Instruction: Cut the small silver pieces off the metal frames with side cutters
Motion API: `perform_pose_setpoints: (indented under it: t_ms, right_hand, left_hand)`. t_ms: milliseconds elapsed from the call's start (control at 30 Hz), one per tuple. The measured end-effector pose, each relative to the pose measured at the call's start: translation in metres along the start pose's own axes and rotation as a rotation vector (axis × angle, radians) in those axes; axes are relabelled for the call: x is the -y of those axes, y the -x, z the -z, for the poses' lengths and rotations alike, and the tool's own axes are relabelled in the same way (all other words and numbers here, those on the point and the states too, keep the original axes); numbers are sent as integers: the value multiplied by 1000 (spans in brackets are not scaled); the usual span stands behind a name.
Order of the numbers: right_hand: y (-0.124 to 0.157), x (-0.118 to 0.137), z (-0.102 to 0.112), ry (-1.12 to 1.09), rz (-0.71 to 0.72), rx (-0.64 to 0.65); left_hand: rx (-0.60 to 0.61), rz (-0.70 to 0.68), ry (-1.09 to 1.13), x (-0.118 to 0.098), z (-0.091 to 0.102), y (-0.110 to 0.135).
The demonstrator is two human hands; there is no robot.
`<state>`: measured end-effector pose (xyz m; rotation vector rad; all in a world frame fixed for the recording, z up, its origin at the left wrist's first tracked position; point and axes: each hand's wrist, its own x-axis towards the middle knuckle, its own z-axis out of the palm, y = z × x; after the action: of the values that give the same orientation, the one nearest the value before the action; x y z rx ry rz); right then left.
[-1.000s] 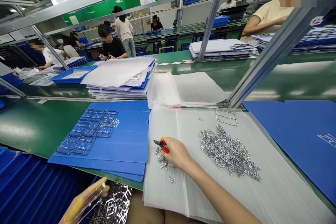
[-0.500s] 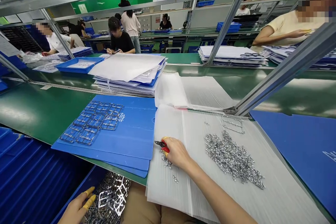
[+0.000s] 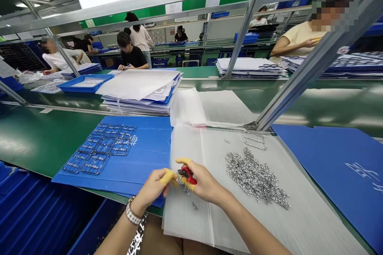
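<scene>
My right hand grips red-handled wire cutters above a small cluster of metal pieces. These lie on a white foam sheet. My left hand, with yellow finger cots and a metal wristband, is close beside the cutters. Its fingertips meet near the jaws, but whether they pinch a small piece is hidden. To the right lies a large heap of small shiny metal parts, and beyond it a metal frame.
Metal runner frames lie on a blue folder left of the foam. A blue board lies right, and stacked sheets stand ahead on the green bench. Co-workers sit and stand farther off behind aluminium posts.
My left hand has risen from the metal frames at lower left to beside the cutters. The view has shifted slightly, and the cutters now sit more upright in my right hand.
</scene>
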<state>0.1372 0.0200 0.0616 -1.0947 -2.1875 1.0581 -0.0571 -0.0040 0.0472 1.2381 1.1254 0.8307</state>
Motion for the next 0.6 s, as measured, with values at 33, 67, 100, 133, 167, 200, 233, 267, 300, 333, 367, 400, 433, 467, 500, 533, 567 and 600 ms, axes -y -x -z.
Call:
perform_pose_setpoints:
  t_ms: [33, 67, 100, 133, 167, 200, 233, 267, 300, 333, 367, 400, 433, 467, 500, 533, 567, 600]
  right_hand:
    - [2, 1, 2, 25, 16, 1]
    - [4, 2, 4, 42, 24, -2]
    - [6, 1, 6, 48, 22, -14]
    - [7, -1, 7, 46, 9, -34]
    - [8, -3, 7, 37, -14, -69]
    - [9, -6, 7, 23, -42, -115]
    - [10, -9, 7, 5, -73, -163]
    - [10, -13, 6, -9, -106, -202]
    - [11, -16, 5, -12, -140, -227]
    - [11, -19, 4, 1, -173, -238]
    - [12, -22, 4, 33, -202, -234]
    - [13, -25, 3, 84, -225, -220]
    - [15, -27, 3, 146, -241, -204]
    - [16, -28, 3, 209, -248, -189]
    - [17, -30, 2, 263, -247, -175]
    - [19, -31, 2, 304, -242, -161]
    - [20, -31, 1, 333, -236, -149]
    - [22, -32, 1, 349, -228, -139]
  left_hand:
    - [73, 21, 36, -1, -10, -8]
    - [137, 37, 70, -1, -17, -13]
    - [180, 47, 102, -1, -23, -16]
    - [201, 54, 132, 0, -28, -18]
    - [204, 57, 158, 1, -30, -18]
    - [196, 62, 184, 3, -31, -18]
    - [179, 65, 198, 5, -32, -17]
    - [152, 66, 200, 7, -31, -16]
    - [121, 66, 198, 9, -30, -15]
    - [91, 65, 197, 11, -28, -15]
    - [62, 66, 199, 13, -26, -15]
    - [37, 66, 203, 16, -25, -15]
    - [15, 62, 207, 18, -23, -15]
    - [-3, 57, 208, 21, -22, -15]
    - [-16, 50, 203, 23, -21, -16]
    - [-26, 42, 192, 25, -21, -16]
    - [-36, 35, 174, 27, -21, -17]
    - [-44, 30, 150, 29, -21, -18]
